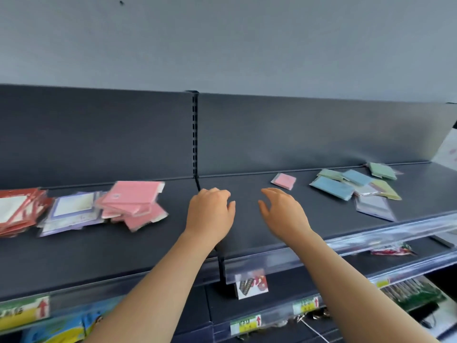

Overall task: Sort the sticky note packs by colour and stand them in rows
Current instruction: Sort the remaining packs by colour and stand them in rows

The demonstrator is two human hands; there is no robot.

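2 empty hands hover over the dark shelf: the left hand with fingers curled loosely under, the right hand spread wide, neither holding anything. Left of the left hand, the pink pack pile lies slumped flat beside purple-bordered packs and red-bordered packs. Just beyond the right hand sits 1 stray pink pack; further right, blue, green and yellow packs are scattered flat, nothing stood up yet. These look light, thin and glossy in their film, likely slippery, so pinching by the edges seems wisest. Between the hands the shelf is bare, and nothing blocks either reach. Below, price tags line the rail.
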